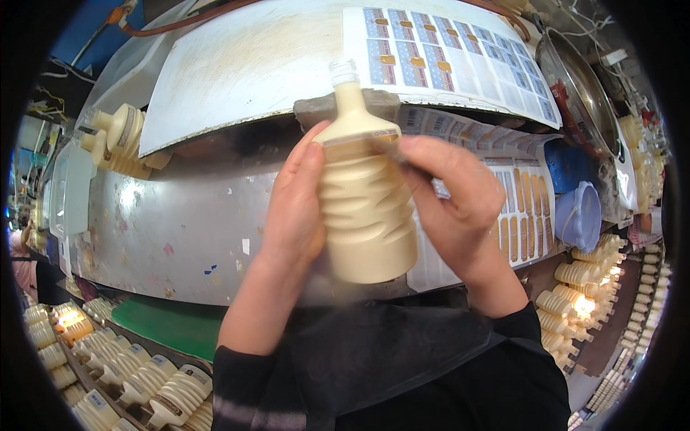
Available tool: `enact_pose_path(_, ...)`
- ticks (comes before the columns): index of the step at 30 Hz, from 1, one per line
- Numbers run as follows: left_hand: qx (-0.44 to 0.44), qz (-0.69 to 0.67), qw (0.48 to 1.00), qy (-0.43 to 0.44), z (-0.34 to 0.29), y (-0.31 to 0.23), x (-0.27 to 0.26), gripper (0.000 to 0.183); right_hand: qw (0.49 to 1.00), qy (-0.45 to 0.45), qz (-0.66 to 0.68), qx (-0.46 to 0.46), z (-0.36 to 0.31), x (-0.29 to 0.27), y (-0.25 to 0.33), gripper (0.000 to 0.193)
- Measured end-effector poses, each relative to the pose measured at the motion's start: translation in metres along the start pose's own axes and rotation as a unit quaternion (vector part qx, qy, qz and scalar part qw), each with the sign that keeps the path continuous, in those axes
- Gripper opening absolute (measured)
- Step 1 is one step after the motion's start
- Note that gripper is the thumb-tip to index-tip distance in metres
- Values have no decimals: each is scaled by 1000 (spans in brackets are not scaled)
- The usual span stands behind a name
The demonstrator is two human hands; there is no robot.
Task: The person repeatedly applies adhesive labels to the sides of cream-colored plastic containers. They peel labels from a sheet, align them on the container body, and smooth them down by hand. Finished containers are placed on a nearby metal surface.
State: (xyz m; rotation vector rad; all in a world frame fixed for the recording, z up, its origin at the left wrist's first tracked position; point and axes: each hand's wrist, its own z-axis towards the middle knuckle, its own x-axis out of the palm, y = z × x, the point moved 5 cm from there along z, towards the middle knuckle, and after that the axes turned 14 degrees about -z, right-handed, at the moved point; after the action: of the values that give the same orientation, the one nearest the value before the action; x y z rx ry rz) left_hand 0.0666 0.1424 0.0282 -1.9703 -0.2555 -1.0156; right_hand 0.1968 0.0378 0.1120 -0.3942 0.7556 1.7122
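Bottle (pixel 370 251) by near edge of table (pixel 180 223); left hand (pixel 296 205) hugs it, maybe against wobbling; right hand (pixel 456 188) blurry, cannot tell its grip.

The bottle (pixel 368 208) looks smooth plastic, the worktop (pixel 180 223) shiny metal.

A narrow strip (pixel 374 135) is bearing small lettering on the cream bottle (pixel 370 251). Blue printed labels (pixel 415 62) are standing in rows on one sheet (pixel 467 82); gold-panelled labels (pixel 525 197) are lining another.

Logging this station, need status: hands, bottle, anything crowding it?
Left hand against cream bottle's side. Right hand, blurred, at its shoulder strip. Grey block by its neck.
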Motion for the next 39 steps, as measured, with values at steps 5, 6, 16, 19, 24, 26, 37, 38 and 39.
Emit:
enact_pose_path(5, -29, -41, 999, -19, -6, -3, 6, 48, 988, 53, -11, -147, 7, 7, 25, 28)
enact_pose_path(6, -35, -55, 998, -22, -7, -3, 6, 49, 992, 33, -14, -124, 12, 6, 25, 29)
enact_pose_path(16, -86, -180, 979, 41, -11, -2, -4, 62, 978, 55, -114, -163, 22, 13, 59, 27)
enact_pose_path(19, -100, -200, 973, 52, -13, 0, -6, 64, 973, 84, -161, -142, 26, 16, 63, 29)
enact_pose_path(24, -106, -251, 958, 86, -12, 2, -5, 63, 949, 179, -197, -168, 19, 30, 79, 29)
enact_pose_path(26, -102, -241, 961, 84, -11, 1, -5, 63, 965, 167, -131, -151, 20, 28, 77, 28)
enact_pose_path(37, -16, 14, 1000, 21, -1, -1, 5, 50, 985, 92, 55, 132, 44, 47, 7, 32)
enact_pose_path(38, -10, 47, 999, 19, 3, 1, 3, 48, 981, 91, 28, 171, 39, 49, -2, 31)
enact_pose_path(39, -4, 80, 997, 17, 6, 3, 1, 45, 986, 69, 9, 150, 35, 48, -6, 30)
